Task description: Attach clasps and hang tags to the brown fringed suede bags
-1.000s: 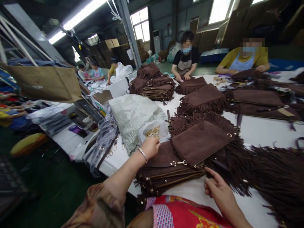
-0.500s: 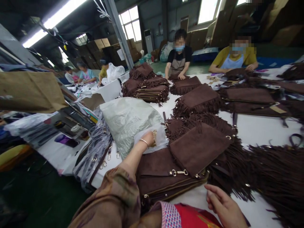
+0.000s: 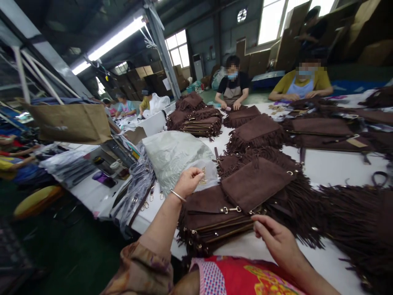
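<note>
Head view: left hand [image 3: 188, 182] by a small plastic bag [image 3: 211, 174], right hand [image 3: 276, 239] by stacked brown bags [image 3: 208, 200].
Left fingertips press together, gold-coloured pieces [image 3: 203, 170] just past them; whether one is pinched, I cannot tell. Right forefinger and thumb curl loosely, grip unclear, the stack just beyond.

Head-worn view, facing forward and down across the table [image 3: 328, 166]; left hand [image 3: 188, 182] and right hand [image 3: 278, 239] near, co-workers [image 3: 232, 86] farther off
</note>
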{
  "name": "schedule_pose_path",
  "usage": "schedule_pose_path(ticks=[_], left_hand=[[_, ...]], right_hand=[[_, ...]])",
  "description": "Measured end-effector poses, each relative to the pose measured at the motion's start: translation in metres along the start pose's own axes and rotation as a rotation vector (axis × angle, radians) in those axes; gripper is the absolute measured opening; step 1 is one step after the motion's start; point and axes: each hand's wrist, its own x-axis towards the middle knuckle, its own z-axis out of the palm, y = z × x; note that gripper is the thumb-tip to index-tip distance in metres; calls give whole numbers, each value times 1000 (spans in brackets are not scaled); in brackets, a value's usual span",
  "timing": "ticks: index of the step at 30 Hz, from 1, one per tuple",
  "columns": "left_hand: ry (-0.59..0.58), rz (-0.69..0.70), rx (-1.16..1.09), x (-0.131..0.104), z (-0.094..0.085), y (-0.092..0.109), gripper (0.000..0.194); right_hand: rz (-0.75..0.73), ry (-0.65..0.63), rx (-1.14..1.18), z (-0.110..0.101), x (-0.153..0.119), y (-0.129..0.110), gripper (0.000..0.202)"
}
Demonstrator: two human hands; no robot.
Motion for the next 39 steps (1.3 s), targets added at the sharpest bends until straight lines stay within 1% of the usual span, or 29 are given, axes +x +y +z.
schedule_pose_path(ticks=[3, 5, 6, 7, 9, 11, 12, 14, 15, 16, 17, 20, 22, 24, 25, 27, 28, 29, 30, 31, 32, 33, 36, 39], left_hand=[[-84, 140, 0, -20, 8, 49, 18], [-183, 172, 1, -34, 21, 81, 18], [-230, 182, -9, -40, 29, 96, 17], [-277, 202, -19, -46, 37, 109, 17], [-346, 268, -16, -56, 51, 129, 17], [-393, 328, 23, -62, 63, 139, 18], [-403, 336, 42, -65, 68, 140, 19], [-392, 287, 65, -69, 77, 132, 21], [-380, 242, 68, -71, 82, 125, 21], [-367, 193, 69, -75, 87, 116, 21], [-363, 147, 72, -78, 93, 107, 21], [-397, 68, 95, -91, 108, 79, 19], [-427, 91, 142, -97, 115, 65, 18], [-417, 165, 238, -97, 117, 57, 18], [-386, 206, 300, -94, 117, 54, 18], [-307, 263, 429, -86, 117, 48, 14], [-280, 273, 482, -82, 117, 44, 11], [-276, 275, 520, -78, 118, 40, 10], [-291, 270, 542, -75, 120, 36, 13], [-315, 257, 550, -72, 123, 31, 17], [-335, 240, 548, -70, 126, 27, 19], [-347, 219, 538, -68, 129, 23, 19], [-367, 175, 482, -64, 134, 15, 16], [-401, 145, 363, -58, 133, 17, 16]], right_hand=[[-230, 62, -29, -15, 7, -30, 28], [-350, 80, 1, -22, 11, -53, 25], [-379, 68, 42, -24, 12, -64, 27], [-382, 39, 102, -25, 13, -72, 29], [-331, -44, 259, -23, 12, -80, 38], [-218, -110, 411, -18, 8, -78, 47], [-147, -132, 461, -16, 5, -72, 51], [-13, -152, 483, -12, -1, -57, 54], [33, -143, 451, -10, -5, -48, 52], [47, -122, 392, -9, -8, -39, 47], [26, -92, 313, -7, -12, -29, 41], [-138, -30, 62, -2, -18, -4, 27], [-215, -37, -53, 1, -19, 8, 25], [-215, -31, -108, 4, -16, 14, 25], [-185, -20, -111, 6, -13, 16, 25], [-47, 9, -49, 10, -7, 19, 24], [66, 20, 37, 14, -4, 20, 25], [192, 25, 149, 17, -1, 22, 26], [311, 24, 268, 21, 1, 23, 28], [406, 22, 379, 25, 3, 25, 30], [471, 19, 467, 29, 4, 26, 32], [505, 17, 525, 33, 6, 27, 33], [521, 24, 575, 38, 9, 28, 36], [533, 55, 590, 38, 13, 27, 35]])
